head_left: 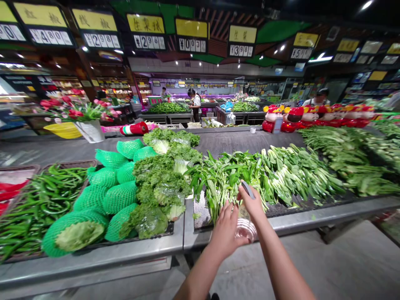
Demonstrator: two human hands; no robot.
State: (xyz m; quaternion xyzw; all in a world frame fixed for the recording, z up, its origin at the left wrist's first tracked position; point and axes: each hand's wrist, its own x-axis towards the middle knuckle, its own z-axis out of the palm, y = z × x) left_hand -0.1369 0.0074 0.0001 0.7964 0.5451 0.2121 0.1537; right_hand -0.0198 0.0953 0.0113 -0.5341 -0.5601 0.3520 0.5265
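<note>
Leafy greens (223, 179) lie in a loose heap on a black mesh tray (200, 214) at the front of a supermarket vegetable stall, and the person's two bare hands are working just before them. The right hand (251, 204) is raised, its fingers (242, 193) pinched on a flat grey strip (248, 189) that sticks up at a slant. The grip looks firm, though the hand hides part of the strip. Just below it, a clear plastic bag (245, 229), bunched and tinted pink in its folds, sits between the two hands, over the steel counter edge (325, 214). The left hand (225, 233) is close beside that bag, with its fingers (233, 212) curled upward; whether they are clenched on the plastic or only next to it, I cannot tell.

Bok choy (296, 175) lies in rows to the right of the heap, with longer-stemmed greens (350, 162) beyond it. To the left sit heads of lettuce in green foam netting (112, 196), frilly lettuce wrapped in plastic (156, 196), and a tray of green chili peppers (40, 204). Farther off, a worker (195, 102) stands among more produce tables, beneath overhead price boards (148, 31) and behind a row of red mascot figures (315, 116).
</note>
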